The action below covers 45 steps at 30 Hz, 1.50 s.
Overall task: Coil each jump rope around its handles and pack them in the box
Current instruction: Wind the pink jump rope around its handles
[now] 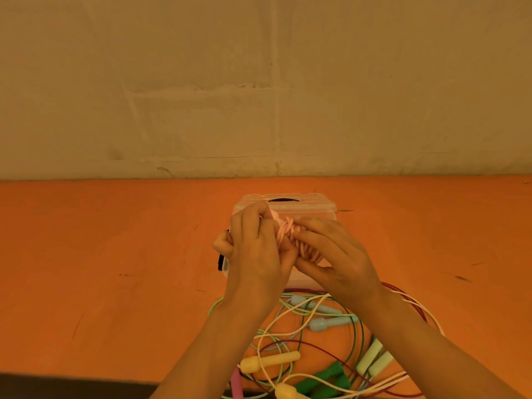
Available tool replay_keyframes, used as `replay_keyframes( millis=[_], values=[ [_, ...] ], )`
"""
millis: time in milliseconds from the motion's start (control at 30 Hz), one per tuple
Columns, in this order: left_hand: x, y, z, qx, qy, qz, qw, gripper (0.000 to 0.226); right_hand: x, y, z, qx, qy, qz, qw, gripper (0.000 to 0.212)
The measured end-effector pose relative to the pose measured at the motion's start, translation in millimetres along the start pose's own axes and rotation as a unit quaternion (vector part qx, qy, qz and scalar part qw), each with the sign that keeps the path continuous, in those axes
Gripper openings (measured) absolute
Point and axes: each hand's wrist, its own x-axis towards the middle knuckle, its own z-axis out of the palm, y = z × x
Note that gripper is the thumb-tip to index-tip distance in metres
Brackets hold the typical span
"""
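Both hands at centre of frame, held over a clear plastic box (302,207) that sits on the orange tabletop (115,254) near the wall (259,82). Left hand (256,249) curled round a pink jump rope bundle (283,234), fingers wrapped over its upper end, thumb sticking out toward the left. Right hand (331,254) grips the same bundle from the right; its fingers lie over the wound coils, thumb underneath. Cord is visibly wrapped in several turns, with a crossing strand near the top of the bundle. Handles of this rope mostly hidden by the fingers. Box interior cannot be made out behind the hands; a dark slot shows in its far rim and a black latch (221,262) on its left side. Lower centre to lower right of frame: loose tangle of uncoiled ropes on the tabletop, just in front of the box. Identifiable there: two light blue handles (322,315), yellow handles (269,361), green handles (328,380), pale yellow-green handles (374,358), a pink handle (236,383) at the bottom edge. Cords in green, white and dark red loop over one another.
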Motion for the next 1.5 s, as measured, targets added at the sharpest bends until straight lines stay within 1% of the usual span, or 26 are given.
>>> replay_keyframes(
  millis=[67,133,200,300,367,467,567,633,700,800,900,1000,1033,1100,1167,1300,1400,1500],
  values=[
    [-0.6,3.1,0.2,-0.021,-0.004,-0.038,0.999,0.018,-0.3,-0.4,1.8,0.007,0.002,0.007,1.0,0.03],
    [-2.1,7.5,0.5,-0.07,-0.005,-0.093,0.993,0.017,-1.0,-1.7,3.5,0.022,0.005,0.018,1.0,0.029],
    [-3.9,9.3,0.8,-0.106,-0.013,-0.117,0.987,0.02,-1.2,-2.8,4.5,0.029,0.009,0.023,0.999,0.029],
    [-3.5,7.5,-0.4,-0.134,-0.03,-0.102,0.985,0.024,-0.5,-2.5,4.7,0.043,0.016,0.02,0.999,0.028],
    [-2.3,3.9,-1.8,-0.161,-0.048,-0.09,0.982,0.018,-0.3,-1.3,4.2,0.047,0.015,0.026,0.998,0.029],
    [-0.9,-0.7,-2.2,-0.18,-0.05,-0.066,0.98,0.011,0.0,-0.8,3.7,0.038,0.014,0.029,0.999,0.027],
    [1.6,-3.9,-2.8,-0.194,-0.056,-0.08,0.976,0.01,2.4,-1.0,3.0,0.03,0.012,0.024,0.999,0.029],
    [4.1,-6.0,-5.2,-0.197,-0.065,-0.074,0.976,0.009,2.4,-0.2,3.2,0.021,0.013,0.025,0.999,0.029],
    [5.3,-7.3,-8.1,-0.165,-0.063,-0.047,0.983,0.01,1.4,0.3,3.7,0.017,0.01,0.025,0.999,0.03],
    [3.8,-4.9,-8.4,-0.073,-0.036,0.003,0.997,0.011,1.6,-0.1,4.2,0.018,-0.002,0.023,1.0,0.032],
    [3.0,-1.6,-7.9,-0.03,-0.002,0.009,0.999,0.015,2.7,-1.2,3.9,0.028,-0.024,0.044,0.998,0.038],
    [4.1,2.2,-7.9,-0.015,0.035,0.006,0.999,0.016,5.2,-4.9,3.1,0.057,-0.059,0.119,0.989,0.055],
    [4.1,4.4,-7.7,-0.012,0.045,0.005,0.999,0.016,6.0,-5.5,3.4,0.055,-0.065,0.124,0.989,0.058],
    [3.3,8.8,-6.6,-0.001,0.064,0.001,0.998,0.016,6.3,-5.4,5.5,0.045,-0.066,0.101,0.992,0.056],
    [2.4,11.3,-5.5,0.006,0.079,0.0,0.997,0.018,6.9,-5.1,7.1,0.043,-0.064,0.096,0.992,0.053],
    [1.0,10.3,-5.2,0.012,0.106,0.011,0.994,0.017,7.0,-6.6,7.5,0.052,-0.068,0.102,0.991,0.053],
    [0.9,9.9,-5.0,0.026,0.13,0.019,0.991,0.017,10.6,-10.3,4.0,0.09,-0.094,0.141,0.981,0.057],
    [-0.9,10.8,-3.7,0.042,0.151,0.021,0.987,0.018,13.1,-12.1,4.4,0.084,-0.103,0.128,0.983,0.056]
  ],
)
